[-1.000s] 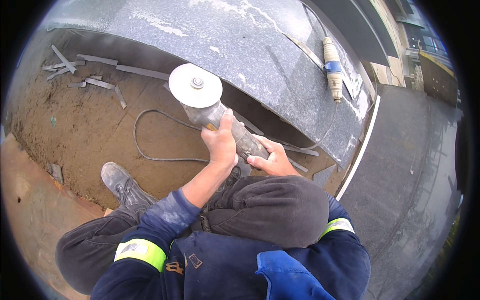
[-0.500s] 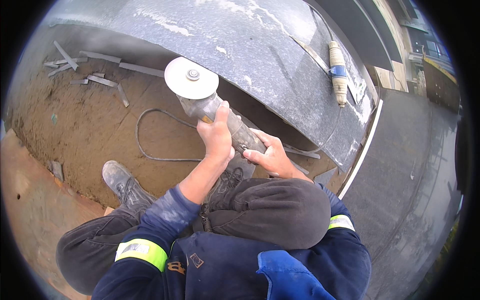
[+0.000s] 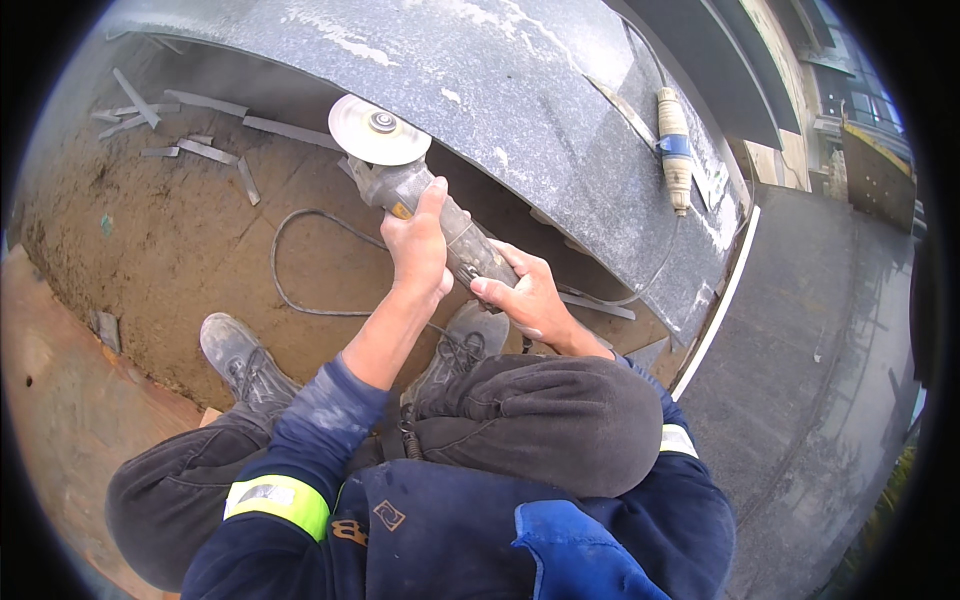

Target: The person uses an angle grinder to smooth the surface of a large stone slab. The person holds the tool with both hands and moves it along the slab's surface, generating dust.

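Both my hands grip a dusty grey angle grinder (image 3: pixel 462 243). My left hand (image 3: pixel 418 245) is wrapped round its body just behind the head, thumb on top. My right hand (image 3: pixel 532 295) is closed round the rear end of the handle. The pale cutting disc (image 3: pixel 372 137) is at the edge of a grey speckled stone slab (image 3: pixel 520 110), which has white dust streaks on it. I cannot tell whether the disc touches the slab.
A beige cable connector (image 3: pixel 675 150) with a blue band lies on the slab. A grey cable (image 3: pixel 277 262) loops over brown soil (image 3: pixel 170 240), near several narrow stone offcuts (image 3: pixel 207 151). My dusty shoes (image 3: pixel 238 350) stand on the soil. Dark paving (image 3: pixel 780 290) lies to the right.
The grinder and both hands have shifted slightly up and left. The disc now appears more tilted, and more of the soil shows around my right shoe.
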A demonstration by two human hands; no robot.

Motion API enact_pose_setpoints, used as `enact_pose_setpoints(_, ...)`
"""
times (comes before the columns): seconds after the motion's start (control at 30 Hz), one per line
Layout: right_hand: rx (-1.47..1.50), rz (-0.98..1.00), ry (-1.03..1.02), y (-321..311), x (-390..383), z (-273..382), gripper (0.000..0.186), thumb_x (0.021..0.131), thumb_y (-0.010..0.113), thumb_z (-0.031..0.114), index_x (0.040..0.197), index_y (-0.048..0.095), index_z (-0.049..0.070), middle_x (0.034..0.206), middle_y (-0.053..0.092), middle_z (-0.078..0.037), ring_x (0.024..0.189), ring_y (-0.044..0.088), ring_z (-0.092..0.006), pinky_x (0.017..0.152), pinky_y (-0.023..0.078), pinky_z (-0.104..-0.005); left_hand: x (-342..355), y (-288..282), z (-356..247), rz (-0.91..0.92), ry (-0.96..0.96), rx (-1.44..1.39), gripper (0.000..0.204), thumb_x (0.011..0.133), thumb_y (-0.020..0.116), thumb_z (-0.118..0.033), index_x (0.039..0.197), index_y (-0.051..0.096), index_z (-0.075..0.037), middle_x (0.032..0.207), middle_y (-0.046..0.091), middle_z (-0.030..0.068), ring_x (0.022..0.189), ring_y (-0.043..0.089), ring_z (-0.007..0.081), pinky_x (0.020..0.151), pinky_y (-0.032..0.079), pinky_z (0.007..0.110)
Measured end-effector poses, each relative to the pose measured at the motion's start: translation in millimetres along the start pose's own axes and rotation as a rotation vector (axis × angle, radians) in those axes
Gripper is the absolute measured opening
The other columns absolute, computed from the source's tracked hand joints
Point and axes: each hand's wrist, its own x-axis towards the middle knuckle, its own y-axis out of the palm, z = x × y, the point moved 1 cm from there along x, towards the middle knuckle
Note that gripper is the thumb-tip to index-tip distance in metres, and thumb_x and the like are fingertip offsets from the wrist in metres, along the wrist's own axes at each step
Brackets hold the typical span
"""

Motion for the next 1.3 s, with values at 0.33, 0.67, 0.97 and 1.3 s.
enact_pose_setpoints(0.33,0.067,-0.036,0.125,-12,-36,-2,0.059,0.084,0.077,0.017,0.136,0.058,-0.002,0.096,0.066,-0.003,0.079,0.059,-0.0091,0.07,0.049,-0.0265,-31,3,28,-0.023,0.036,0.007,0.025,0.093,0.072,-0.019,0.107,0.059,-0.003,0.089,0.063,0.008,0.07,0.067,0.0209,0.064,0.058,0.036)
enact_pose_setpoints(0.67,0.015,-0.091,0.126,-26,-61,-15,0.061,0.081,0.077,0.016,0.137,0.059,-0.001,0.1,0.068,-0.005,0.078,0.061,-0.0101,0.068,0.049,-0.0267,-54,6,46,-0.032,-0.027,0.028,0.023,0.094,0.07,-0.017,0.106,0.059,-0.002,0.09,0.064,0.0088,0.072,0.068,0.0215,0.065,0.057,0.036)
enact_pose_setpoints(0.97,0.029,-0.078,0.164,-28,-65,-14,0.062,0.081,0.078,0.015,0.138,0.058,0.0,0.098,0.067,-0.004,0.078,0.06,-0.0098,0.069,0.049,-0.0267,-56,4,55,-0.002,0.006,0.01,0.024,0.093,0.072,-0.018,0.107,0.059,-0.003,0.09,0.064,0.008,0.071,0.067,0.0205,0.065,0.058,0.035)
enact_pose_setpoints(1.3,0.027,-0.061,0.15,-27,-58,-11,0.059,0.084,0.076,0.014,0.138,0.057,-0.001,0.103,0.067,-0.004,0.079,0.061,-0.0095,0.07,0.049,-0.0258,-50,5,49,-0.005,0.018,-0.005,0.025,0.093,0.071,-0.017,0.109,0.058,-0.003,0.091,0.064,0.0082,0.072,0.067,0.0204,0.066,0.058,0.035)
